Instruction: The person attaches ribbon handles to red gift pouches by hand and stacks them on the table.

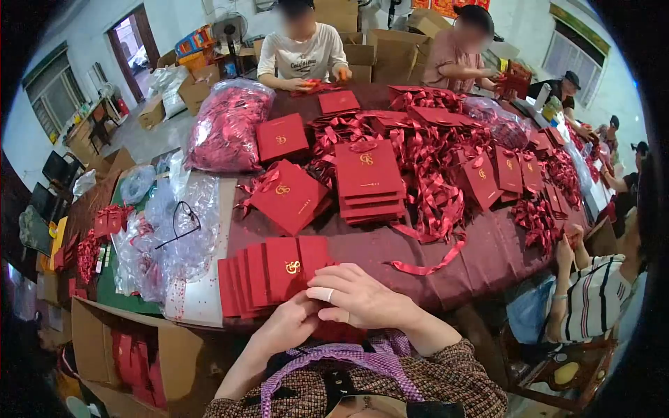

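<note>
Both my hands meet at the near table edge, over the right end of a fanned row of red bags [256,275] with gold lettering. My left hand [286,326] has its fingers curled at the lower right of the row; what they hold is hidden. My right hand [359,296], with a ring, lies partly over it, fingers bent together; its grip is hidden too. Part of a red item shows beneath my hands. Beyond them stands a stack of red bags [366,171], with another angled stack [287,195] to its left and loose red ribbon [435,261] to the right.
Clear plastic wrap and glasses [182,224] lie left on the table. A filled plastic sack [233,125] stands farther back. An open carton [125,348] holds red bags at lower left. Several people work around the table; one in a striped shirt [592,299] sits at right.
</note>
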{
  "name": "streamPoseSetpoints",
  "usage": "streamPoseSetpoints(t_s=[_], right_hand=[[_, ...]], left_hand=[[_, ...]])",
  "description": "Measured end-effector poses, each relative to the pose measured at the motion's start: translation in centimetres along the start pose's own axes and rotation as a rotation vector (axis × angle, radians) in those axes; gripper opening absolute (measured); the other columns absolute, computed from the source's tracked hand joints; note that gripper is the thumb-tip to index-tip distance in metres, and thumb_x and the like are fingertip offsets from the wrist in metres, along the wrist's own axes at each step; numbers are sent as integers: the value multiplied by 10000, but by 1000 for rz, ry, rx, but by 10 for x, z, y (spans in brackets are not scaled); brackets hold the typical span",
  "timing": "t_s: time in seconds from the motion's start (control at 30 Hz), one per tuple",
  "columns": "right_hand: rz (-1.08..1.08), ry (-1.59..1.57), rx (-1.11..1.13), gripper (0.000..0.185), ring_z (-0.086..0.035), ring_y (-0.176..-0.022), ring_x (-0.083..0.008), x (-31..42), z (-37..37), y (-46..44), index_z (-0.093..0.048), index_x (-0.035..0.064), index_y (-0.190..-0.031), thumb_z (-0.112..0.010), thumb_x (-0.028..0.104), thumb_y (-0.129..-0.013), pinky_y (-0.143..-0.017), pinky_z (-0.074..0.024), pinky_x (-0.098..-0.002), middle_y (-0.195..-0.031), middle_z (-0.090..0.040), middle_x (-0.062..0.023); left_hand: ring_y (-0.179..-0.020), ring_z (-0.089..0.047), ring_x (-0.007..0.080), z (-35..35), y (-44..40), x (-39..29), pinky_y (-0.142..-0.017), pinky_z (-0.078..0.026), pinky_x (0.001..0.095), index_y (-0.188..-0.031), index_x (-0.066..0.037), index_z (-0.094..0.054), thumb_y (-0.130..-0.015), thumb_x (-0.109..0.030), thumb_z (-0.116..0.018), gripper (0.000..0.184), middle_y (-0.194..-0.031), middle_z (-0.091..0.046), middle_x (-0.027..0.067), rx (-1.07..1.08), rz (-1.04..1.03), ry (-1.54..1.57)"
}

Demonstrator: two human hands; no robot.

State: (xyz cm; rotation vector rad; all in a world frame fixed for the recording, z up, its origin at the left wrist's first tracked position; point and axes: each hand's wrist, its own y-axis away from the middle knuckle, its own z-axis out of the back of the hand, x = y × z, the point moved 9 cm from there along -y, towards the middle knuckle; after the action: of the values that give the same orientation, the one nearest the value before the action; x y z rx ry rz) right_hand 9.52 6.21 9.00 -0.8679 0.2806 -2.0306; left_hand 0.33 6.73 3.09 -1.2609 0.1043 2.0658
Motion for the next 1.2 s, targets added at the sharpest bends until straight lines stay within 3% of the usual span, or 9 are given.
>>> streamPoseSetpoints(t_s=[0.33, 0.43, 0.6, 0.67, 0.77, 0.87, 1.0, 1.1, 1.2], right_hand=[[86, -206, 112, 129, -527, -854, -235, -3, -31, 14, -588, 95, -836, -652, 206, -843, -1036, -310, -480, -779, -501, -44], [102, -255, 182, 122, -529, -863, -222, 3, -35, 17, -572, 98, -815, -631, 189, -869, -1053, -287, -500, -781, -498, -36], [30, -273, 139, 136, -540, -891, -218, -4, -22, 13, -568, 107, -829, -635, 217, -872, -1072, -265, -501, -802, -513, -34], [14, -228, 97, 132, -541, -914, -221, -7, -14, 8, -568, 106, -832, -643, 210, -864, -1065, -271, -492, -821, -526, -35], [20, -172, -7, 139, -534, -963, -237, -11, 3, 5, -583, 105, -843, -659, 222, -845, -1032, -308, -466, -845, -541, -40], [8, -147, -52, 161, -542, -1013, -251, -17, 8, 7, -591, 108, -831, -665, 251, -842, -1001, -334, -448, -913, -560, -33], [-9, -235, -45, 207, -505, -1122, -292, -22, -1, 4, -591, 88, -836, -662, 282, -851, -991, -333, -445, -1093, -555, -78], [-12, -316, -30, 221, -459, -1187, -308, -22, -8, 3, -585, 65, -846, -644, 277, -870, -1009, -315, -443, -1210, -528, -125], [-35, -489, 1, 235, -423, -1232, -298, -26, -17, 2, -585, 70, -839, -626, 297, -886, -1044, -284, -444, -1281, -503, -123]], left_hand=[[-708, -579, 242, 2, 19, 19, -653, -466, 324, -861, 27, -567, -822, -22, -548, 65, -793, -554, 121, 116, 95, 179], [-583, -496, 87, 27, 41, 78, -541, -405, 233, -818, -11, -612, -890, -81, -537, 126, -651, -538, 1, -115, 621, 529], [-481, -469, 110, 68, 47, 93, -461, -387, 243, -850, 13, -627, -864, -45, -534, 111, -647, -559, 44, -420, 567, 1005], [-553, -510, 119, 67, 47, 106, -523, -414, 239, -913, 14, -619, -849, -37, -577, 93, -732, -581, 41, -488, 573, 788], [-705, -531, 99, 98, 45, 65, -665, -438, 219, -997, 2, -608, -859, -13, -587, 141, -893, -601, 23, -719, 258, -164], [-758, -566, 83, 79, 48, 73, -678, -451, 221, -982, 23, -625, -840, 24, -569, 152, -863, -633, 28, -485, 423, 471], [-1052, -583, 177, 42, 28, 20, -905, -448, 285, -1106, 39, -621, -826, 75, -525, 299, -1105, -626, 105, -45, 93, 361], [-1268, -460, 230, 13, 28, 25, -1051, -347, 321, -1289, 17, -523, -829, 92, -521, 466, -1332, -508, 140, 54, 147, 458], [-1272, -458, 237, 9, 27, 29, -1056, -343, 316, -1308, 13, -508, -817, 113, -515, 501, -1342, -499, 139, -69, 169, 470]])
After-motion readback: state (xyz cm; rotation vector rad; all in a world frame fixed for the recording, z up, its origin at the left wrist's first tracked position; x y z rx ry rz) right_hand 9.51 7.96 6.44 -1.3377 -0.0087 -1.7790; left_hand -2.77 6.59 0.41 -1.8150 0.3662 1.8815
